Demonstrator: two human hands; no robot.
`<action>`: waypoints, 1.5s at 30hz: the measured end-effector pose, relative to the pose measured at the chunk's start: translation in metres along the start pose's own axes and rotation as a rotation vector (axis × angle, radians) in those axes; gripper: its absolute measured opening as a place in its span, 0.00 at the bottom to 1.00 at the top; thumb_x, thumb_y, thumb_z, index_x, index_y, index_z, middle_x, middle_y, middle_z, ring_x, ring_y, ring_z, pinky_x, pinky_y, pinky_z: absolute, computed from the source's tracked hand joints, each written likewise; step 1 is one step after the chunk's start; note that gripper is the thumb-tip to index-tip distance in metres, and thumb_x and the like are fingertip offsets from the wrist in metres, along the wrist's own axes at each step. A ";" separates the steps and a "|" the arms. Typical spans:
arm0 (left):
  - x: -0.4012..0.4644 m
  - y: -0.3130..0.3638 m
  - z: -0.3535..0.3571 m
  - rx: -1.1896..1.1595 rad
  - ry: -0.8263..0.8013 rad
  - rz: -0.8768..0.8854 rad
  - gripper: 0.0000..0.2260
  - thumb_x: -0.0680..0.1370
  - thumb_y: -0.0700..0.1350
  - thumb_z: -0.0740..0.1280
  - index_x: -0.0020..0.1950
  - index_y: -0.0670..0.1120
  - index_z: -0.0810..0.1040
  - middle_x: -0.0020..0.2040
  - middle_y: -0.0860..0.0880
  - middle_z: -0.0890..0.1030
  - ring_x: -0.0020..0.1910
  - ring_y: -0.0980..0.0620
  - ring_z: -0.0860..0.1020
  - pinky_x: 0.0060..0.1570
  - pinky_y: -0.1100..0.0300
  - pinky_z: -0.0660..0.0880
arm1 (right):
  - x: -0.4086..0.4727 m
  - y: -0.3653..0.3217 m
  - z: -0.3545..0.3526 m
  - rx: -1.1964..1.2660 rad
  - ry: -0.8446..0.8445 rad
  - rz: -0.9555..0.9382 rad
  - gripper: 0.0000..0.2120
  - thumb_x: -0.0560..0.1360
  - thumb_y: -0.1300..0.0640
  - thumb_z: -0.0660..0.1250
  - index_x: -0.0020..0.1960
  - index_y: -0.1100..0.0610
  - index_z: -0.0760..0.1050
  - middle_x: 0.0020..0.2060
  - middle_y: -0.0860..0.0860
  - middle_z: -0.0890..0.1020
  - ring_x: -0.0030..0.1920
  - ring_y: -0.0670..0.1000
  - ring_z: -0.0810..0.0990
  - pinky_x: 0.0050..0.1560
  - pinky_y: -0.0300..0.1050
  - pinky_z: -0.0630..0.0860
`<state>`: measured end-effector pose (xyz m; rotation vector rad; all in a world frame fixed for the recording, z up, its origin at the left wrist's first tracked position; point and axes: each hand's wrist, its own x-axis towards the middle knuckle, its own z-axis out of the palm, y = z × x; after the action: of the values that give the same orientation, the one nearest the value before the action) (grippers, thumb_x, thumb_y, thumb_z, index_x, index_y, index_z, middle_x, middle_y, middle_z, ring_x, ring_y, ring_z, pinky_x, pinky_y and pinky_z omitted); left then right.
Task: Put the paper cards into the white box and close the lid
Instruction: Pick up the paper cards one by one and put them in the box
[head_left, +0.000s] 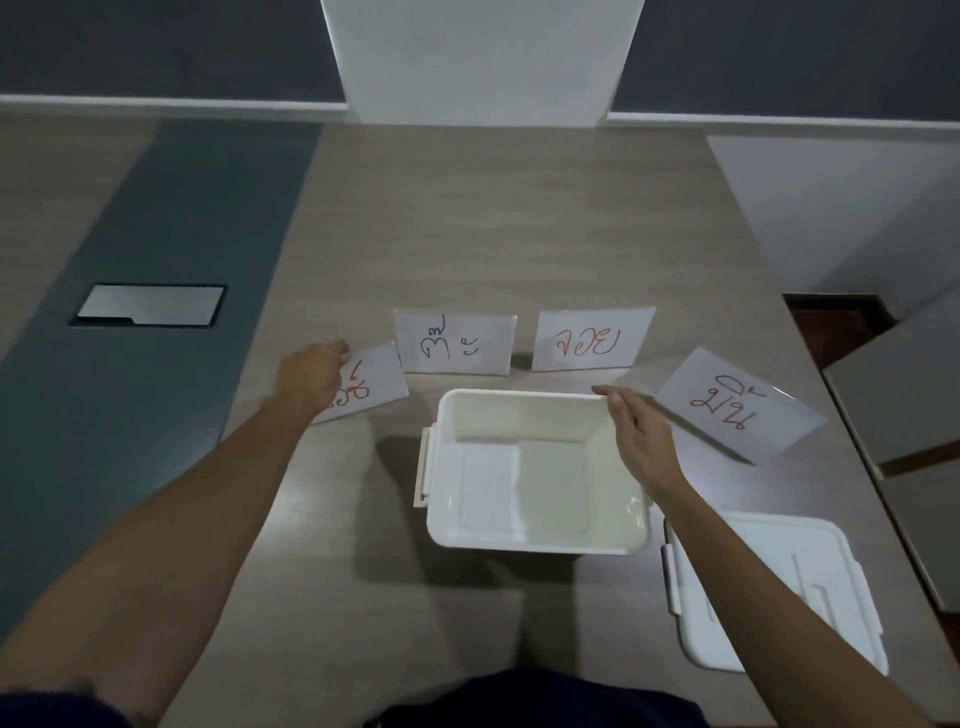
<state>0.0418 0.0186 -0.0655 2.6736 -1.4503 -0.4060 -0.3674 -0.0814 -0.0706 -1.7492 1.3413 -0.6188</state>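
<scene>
A white box (535, 543) stands without its lid in the middle of the table, with a pale sheet flat on its floor. Its white lid (779, 587) lies to the right, partly under my right forearm. Several paper cards fan out beyond the box: a leftmost card (376, 382) with red writing, a card with black writing (457, 343), a red-lettered card (592, 340) and a tilted far-right card (737, 408). My left hand (311, 374) lies on the leftmost card, fingers curled at its far edge. My right hand (641, 436) rests at the box's right rim, fingers straight, empty.
The wooden table (519, 218) has a grey-green strip on the left with a metal cable hatch (148, 306). A white pillar (480, 57) rises at the far edge. Grey furniture (904, 395) stands past the table's right edge.
</scene>
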 end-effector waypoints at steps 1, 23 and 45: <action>-0.003 0.000 0.000 -0.011 0.032 0.008 0.08 0.82 0.41 0.58 0.54 0.42 0.76 0.47 0.35 0.83 0.44 0.36 0.81 0.39 0.53 0.72 | 0.001 0.000 0.001 0.002 -0.001 0.005 0.15 0.83 0.52 0.55 0.62 0.52 0.78 0.52 0.44 0.80 0.51 0.31 0.73 0.47 0.26 0.68; -0.154 0.204 -0.030 0.010 0.168 0.591 0.08 0.74 0.45 0.67 0.52 0.48 0.79 0.45 0.46 0.85 0.44 0.41 0.81 0.45 0.53 0.70 | 0.004 -0.020 0.007 0.293 0.013 0.221 0.22 0.82 0.40 0.49 0.48 0.43 0.81 0.52 0.53 0.82 0.52 0.53 0.79 0.50 0.45 0.74; -0.073 0.176 -0.010 -0.501 -0.015 0.398 0.11 0.79 0.49 0.61 0.53 0.48 0.80 0.48 0.48 0.85 0.47 0.47 0.81 0.52 0.53 0.77 | 0.014 0.002 0.010 -0.020 0.016 0.022 0.14 0.83 0.52 0.55 0.47 0.57 0.75 0.35 0.48 0.77 0.37 0.47 0.73 0.38 0.40 0.68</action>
<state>-0.1368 -0.0183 -0.0086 1.9500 -1.5797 -0.6489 -0.3557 -0.0919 -0.0788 -1.7465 1.3804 -0.6098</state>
